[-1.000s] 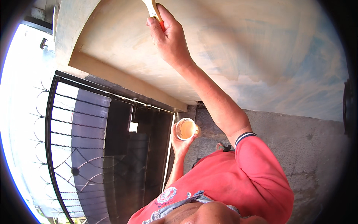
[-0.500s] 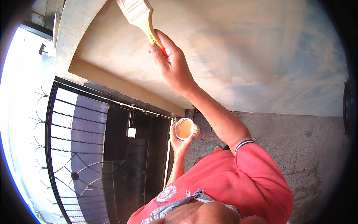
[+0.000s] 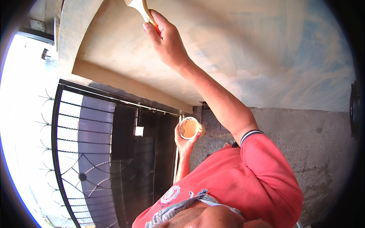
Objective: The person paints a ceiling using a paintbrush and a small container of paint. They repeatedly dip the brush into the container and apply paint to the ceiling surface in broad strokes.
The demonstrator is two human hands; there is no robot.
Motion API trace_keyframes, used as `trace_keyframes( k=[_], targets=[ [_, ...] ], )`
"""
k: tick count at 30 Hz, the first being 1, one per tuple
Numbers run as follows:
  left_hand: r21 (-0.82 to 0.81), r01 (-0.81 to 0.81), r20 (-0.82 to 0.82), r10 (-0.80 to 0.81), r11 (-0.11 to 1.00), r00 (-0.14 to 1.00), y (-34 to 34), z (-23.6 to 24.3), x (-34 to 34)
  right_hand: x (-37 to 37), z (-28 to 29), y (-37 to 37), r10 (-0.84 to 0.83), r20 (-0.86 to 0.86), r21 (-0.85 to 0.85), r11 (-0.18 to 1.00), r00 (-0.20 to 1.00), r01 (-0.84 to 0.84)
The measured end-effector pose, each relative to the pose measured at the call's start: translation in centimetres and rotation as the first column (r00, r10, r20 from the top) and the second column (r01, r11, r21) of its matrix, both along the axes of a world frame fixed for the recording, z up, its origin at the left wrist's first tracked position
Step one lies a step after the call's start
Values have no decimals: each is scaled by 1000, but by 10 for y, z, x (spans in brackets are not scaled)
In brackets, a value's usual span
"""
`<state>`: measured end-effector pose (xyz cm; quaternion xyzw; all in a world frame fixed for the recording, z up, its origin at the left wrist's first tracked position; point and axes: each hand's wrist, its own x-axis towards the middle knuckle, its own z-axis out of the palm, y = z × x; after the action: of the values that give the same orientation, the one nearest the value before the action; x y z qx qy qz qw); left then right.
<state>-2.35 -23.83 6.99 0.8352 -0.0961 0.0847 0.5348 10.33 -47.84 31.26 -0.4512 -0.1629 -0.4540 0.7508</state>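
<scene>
Out beyond the left grip point(image 3: 185, 143), clasping a paintbrush point(image 3: 144, 12) with the right grip point(image 3: 166, 42). Inside the left, holding a white-rimmed cup point(image 3: 189, 117) upright.

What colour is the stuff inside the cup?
The stuff is a light peachy orange; it shows best in the head view.

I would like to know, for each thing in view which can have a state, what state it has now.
Right hand: closed around the brush by its handle.
Brush: held; bristle end cut off by the picture's upper edge.
Left hand: wrapped around the cup.
Cup: lidless, mouth toward the camera.
Paint: peach-coloured, inside the cup.
Wall: uneven, beige and blue patches.
Black gate: open or shut, cannot tell.
</scene>
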Motion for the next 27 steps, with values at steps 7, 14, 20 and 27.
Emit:
trace_keyframes(
  k=[7, 14, 20, 27],
  targets=[
    [-2, -8, 2, 8, 1000, 1000, 1, -3, 4, -21, -7, 25, 2, 148, 62, 998, 989, -12],
    [-29, 13, 15, -12, 1000, 1000, -3, -5, 7, -41, -18, 31, 113, 91, 27, 993, 989, -116],
    [-1, 29, 11, -29, 1000, 1000, -3, -4, 7, -37, -28, 29, 28, 78, 33, 999, 997, -30],
    [27, 33, 26, -34, 999, 999, -3, -5, 7, -4, -10, -3, -89, -10, -20, 996, 996, 89]
  ],
)
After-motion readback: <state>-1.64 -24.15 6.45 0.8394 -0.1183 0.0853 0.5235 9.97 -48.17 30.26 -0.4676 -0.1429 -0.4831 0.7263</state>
